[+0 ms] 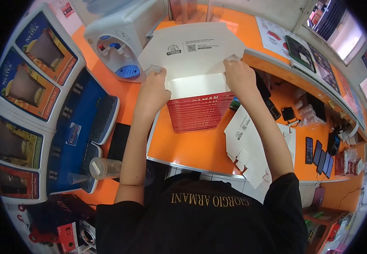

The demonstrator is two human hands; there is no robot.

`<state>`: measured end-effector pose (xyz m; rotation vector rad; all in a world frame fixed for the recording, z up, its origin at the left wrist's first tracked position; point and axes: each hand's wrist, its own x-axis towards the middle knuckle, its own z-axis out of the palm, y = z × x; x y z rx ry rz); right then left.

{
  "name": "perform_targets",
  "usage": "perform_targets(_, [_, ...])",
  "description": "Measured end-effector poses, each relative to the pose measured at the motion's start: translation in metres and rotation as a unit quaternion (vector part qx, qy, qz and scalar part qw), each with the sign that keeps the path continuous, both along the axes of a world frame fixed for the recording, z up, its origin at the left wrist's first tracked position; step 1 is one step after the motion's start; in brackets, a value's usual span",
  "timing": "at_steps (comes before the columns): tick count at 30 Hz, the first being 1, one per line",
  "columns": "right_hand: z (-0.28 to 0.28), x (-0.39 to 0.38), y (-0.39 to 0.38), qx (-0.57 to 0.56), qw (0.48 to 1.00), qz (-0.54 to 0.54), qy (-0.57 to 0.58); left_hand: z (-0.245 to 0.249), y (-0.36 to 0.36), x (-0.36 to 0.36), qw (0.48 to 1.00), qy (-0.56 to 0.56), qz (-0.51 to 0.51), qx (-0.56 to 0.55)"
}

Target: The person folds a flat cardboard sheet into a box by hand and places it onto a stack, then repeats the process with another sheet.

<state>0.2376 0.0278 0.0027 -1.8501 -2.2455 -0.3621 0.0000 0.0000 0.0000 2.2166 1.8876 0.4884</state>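
Note:
A cardboard food box point(200, 84), white inside with a raised printed lid, stands open on top of a stack of red boxes point(198, 114). My left hand point(153, 91) is closed on the box's left back corner, by a small folded flap. At the opposite corner, my right hand point(240, 78) pinches the matching flap with curled fingers. Flat white unfolded box blanks point(251, 137) lie right of the stack, partly under my right forearm.
On the left are a drinks dispenser point(86, 101) and a clear plastic jar point(105, 168). A water dispenser point(120, 46) stands behind. Several phones point(318, 154) lie on the orange counter point(183, 148) at right, below a raised shelf point(293, 70).

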Motion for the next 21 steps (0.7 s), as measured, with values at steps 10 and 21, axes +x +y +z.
perform_targets(10, [-0.016, -0.005, 0.002, 0.091, 0.994, -0.001, -0.06, -0.005, 0.003, 0.004, 1.0, -0.008, 0.016, 0.021])
perform_targets(21, [-0.112, 0.119, -0.055, 0.247, 0.907, -0.152, 0.305, -0.027, -0.012, -0.008, 0.968, -0.143, -0.065, 0.197])
